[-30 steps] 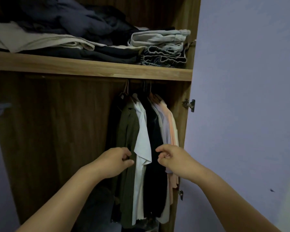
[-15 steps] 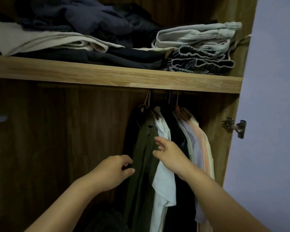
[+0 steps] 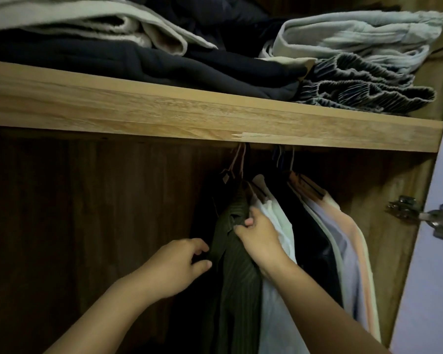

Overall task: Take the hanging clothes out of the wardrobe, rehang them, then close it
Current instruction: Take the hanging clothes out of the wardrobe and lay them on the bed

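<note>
Inside the open brown wooden wardrobe (image 3: 87,226), a tight row of hanging clothes (image 3: 317,226) crowds the right end under the light wooden shelf (image 3: 215,118), their hooks going up behind its edge, where the rail itself is hidden. The right hand (image 3: 260,237) is wedged between the dark olive ribbed shirt (image 3: 237,272) and the white shirt (image 3: 274,218), its grip narrow, fingertips pinching the olive fabric near the collar, likely to part it from its neighbour. The left hand (image 3: 175,267) sits at the olive shirt's outer edge with curled fingers touching the cloth; whether it truly holds it I cannot tell. Folded dark and pale garments (image 3: 164,60) lie stacked on the shelf above.
</note>
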Demonstrator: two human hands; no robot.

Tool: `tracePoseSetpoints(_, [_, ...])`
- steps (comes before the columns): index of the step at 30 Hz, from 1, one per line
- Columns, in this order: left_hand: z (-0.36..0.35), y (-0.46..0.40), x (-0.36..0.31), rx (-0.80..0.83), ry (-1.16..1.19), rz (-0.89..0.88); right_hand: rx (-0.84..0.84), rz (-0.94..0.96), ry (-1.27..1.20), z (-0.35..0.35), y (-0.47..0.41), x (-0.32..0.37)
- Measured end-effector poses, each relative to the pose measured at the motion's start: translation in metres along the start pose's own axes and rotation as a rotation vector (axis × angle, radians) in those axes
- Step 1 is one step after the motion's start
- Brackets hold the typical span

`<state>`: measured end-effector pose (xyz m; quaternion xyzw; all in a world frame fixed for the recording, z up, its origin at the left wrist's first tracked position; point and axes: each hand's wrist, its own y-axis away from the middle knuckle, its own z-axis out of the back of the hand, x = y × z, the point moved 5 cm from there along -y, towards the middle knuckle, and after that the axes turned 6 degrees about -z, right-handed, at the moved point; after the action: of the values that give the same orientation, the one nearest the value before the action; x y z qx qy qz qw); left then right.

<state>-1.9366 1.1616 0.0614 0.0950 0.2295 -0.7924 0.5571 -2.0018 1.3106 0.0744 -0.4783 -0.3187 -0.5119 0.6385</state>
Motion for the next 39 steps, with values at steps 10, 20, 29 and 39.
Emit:
tracePoseSetpoints(10, [0.012,-0.007,0.034,-0.017,0.04,-0.023,-0.013,-0.114,-0.354,-0.04,-0.028,0.018])
tracePoseSetpoints(20, [0.032,0.001,0.046,-0.072,0.045,-0.025,0.032,-0.014,-0.597,-0.04,-0.018,0.049])
tracePoseSetpoints(29, [0.045,-0.013,0.047,-0.145,0.11,-0.023,0.223,-0.012,-0.609,-0.008,0.017,0.033])
tracePoseSetpoints(39, [0.035,-0.036,0.021,-0.414,0.14,-0.009,0.414,-0.025,-0.37,0.064,0.115,0.026])
